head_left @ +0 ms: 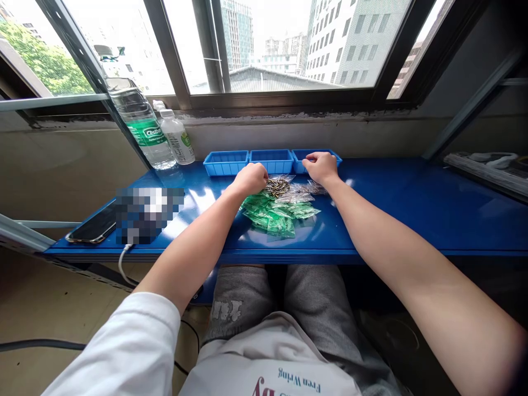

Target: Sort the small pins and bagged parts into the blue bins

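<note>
My left hand (252, 179) is closed, fingers curled down at the left edge of a pile of small dark and brass-coloured screws (277, 187) among clear plastic. Whatever its fingertips hold is hidden. My right hand (323, 166) is bent in a pinch at the front of the right blue bin (339, 161); I cannot make out anything between the fingers. Below the screws lies a heap of green plastic packets (272, 219). Clear small bags (300, 192) with little parts lie beside them, under and left of my right wrist.
A middle blue bin (271, 165) and a left blue bin (226, 167) stand in the same row by the wall. A large water bottle (150, 140) and a smaller bottle (178, 140) stand at the back left. A phone (93, 224) lies on the blue table (412, 209).
</note>
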A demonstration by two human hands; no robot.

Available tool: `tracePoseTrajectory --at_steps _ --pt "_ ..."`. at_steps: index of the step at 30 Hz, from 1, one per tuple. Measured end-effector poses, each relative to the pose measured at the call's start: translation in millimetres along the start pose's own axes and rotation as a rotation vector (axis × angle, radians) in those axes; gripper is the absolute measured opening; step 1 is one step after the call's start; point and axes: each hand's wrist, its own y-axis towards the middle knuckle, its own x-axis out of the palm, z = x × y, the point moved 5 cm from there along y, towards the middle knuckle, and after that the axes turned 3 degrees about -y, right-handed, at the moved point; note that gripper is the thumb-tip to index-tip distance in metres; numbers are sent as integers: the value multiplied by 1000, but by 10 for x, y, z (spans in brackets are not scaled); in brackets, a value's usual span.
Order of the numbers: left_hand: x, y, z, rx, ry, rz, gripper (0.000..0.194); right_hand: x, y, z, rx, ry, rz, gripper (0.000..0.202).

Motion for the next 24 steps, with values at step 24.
tracePoseTrajectory --at_steps 24 --pt "-2 -31 188 431 -190 131 37 58 -373 -645 -189 583 -488 27"
